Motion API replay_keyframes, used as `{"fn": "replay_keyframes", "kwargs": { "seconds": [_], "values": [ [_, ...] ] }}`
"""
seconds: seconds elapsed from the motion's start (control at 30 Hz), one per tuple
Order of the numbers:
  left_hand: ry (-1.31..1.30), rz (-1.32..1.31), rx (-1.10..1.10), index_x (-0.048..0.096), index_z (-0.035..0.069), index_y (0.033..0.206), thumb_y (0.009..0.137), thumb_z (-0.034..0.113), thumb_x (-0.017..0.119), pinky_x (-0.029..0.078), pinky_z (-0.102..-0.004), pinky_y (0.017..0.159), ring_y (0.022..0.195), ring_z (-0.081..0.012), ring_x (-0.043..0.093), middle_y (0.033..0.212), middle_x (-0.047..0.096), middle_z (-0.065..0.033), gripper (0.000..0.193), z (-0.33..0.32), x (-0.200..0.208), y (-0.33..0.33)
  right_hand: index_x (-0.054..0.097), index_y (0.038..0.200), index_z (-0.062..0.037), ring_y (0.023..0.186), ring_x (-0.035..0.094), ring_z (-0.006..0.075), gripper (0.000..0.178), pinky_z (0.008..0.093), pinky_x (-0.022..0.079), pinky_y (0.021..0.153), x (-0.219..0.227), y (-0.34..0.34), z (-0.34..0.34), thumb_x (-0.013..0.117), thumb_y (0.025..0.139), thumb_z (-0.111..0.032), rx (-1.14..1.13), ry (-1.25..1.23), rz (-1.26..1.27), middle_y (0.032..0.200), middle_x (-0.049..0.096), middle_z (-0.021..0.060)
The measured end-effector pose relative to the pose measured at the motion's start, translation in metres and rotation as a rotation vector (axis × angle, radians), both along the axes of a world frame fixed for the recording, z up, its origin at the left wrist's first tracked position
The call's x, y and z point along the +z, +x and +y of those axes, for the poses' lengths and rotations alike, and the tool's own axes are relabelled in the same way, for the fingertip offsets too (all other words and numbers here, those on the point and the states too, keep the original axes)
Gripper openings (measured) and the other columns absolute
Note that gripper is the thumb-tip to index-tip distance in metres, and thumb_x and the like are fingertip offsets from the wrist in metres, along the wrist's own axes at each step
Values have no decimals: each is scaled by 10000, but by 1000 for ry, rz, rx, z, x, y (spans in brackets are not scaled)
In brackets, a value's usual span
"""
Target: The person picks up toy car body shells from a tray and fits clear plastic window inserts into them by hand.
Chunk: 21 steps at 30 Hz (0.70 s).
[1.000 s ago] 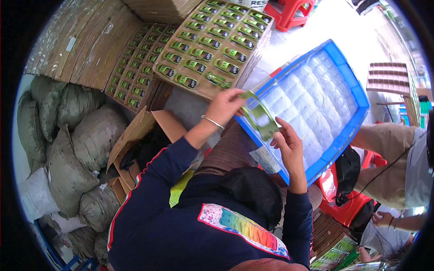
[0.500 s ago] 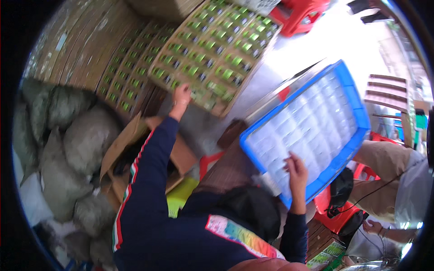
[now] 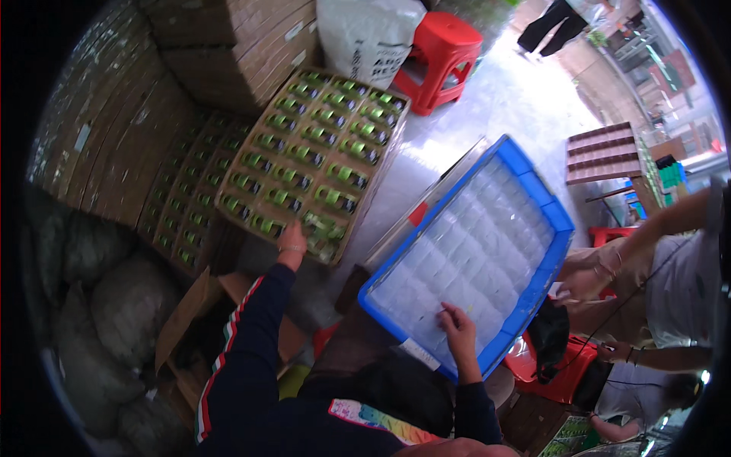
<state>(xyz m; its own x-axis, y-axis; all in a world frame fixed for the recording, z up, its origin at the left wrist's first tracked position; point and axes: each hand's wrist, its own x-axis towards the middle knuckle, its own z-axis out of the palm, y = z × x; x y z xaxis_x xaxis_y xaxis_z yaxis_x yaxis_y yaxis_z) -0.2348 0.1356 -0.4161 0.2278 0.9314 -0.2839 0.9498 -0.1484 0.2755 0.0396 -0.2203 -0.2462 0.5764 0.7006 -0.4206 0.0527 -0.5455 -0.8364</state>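
Note:
Over the near corner of a cardboard tray [image 3: 326,256], my left hand [image 3: 292,242] has its fingers drawn together on or beside the packs; what they hold, if anything, is hidden. Rows of small green-and-black packs [image 3: 306,155] fill the tray's slots. My right hand [image 3: 459,332] hovers above a tilted blue plastic bin [image 3: 561,228], thumb and fingers curled into a pinch. Nothing I can name shows between those fingertips. Inside the bin lies a clear plastic sheet [image 3: 480,247] moulded into many square pockets.
Another similar tray [image 3: 186,202] and stacked brown boxes [image 3: 236,68] stand left. An open carton [image 3: 183,320] and grey sacks [image 3: 129,312] lie nearer. Behind are a white bag [image 3: 365,38] and red stool [image 3: 445,57]. A co-worker's arm [image 3: 647,236] reaches in right of the bin.
The view has shifted, so tray and bin sit further left in the picture. Both hands keep about the same places over them. A co-worker's arm has come in at the right.

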Motion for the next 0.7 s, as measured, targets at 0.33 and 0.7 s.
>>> {"fn": "replay_keyframes", "kwargs": {
  "seconds": [0.33,0.7],
  "values": [
    [408,-399,-580,569,77,1162,834,78,565,462,-420,891,1045,-330,560,1168,579,-109,328,9,-2,6,639,1109,-3,640,546,70,225,201,425,581,-2,6,11,561,929,-114,-133,56,78,818,637,27],
    [182,-214,-675,671,105,982,832,121,564,477,-399,824,922,-269,609,979,649,-62,185,7,-13,19,658,1048,-13,603,518,64,184,199,413,554,-2,-1,12,572,927,-122,-179,4,69,783,619,14]
  ]
}}
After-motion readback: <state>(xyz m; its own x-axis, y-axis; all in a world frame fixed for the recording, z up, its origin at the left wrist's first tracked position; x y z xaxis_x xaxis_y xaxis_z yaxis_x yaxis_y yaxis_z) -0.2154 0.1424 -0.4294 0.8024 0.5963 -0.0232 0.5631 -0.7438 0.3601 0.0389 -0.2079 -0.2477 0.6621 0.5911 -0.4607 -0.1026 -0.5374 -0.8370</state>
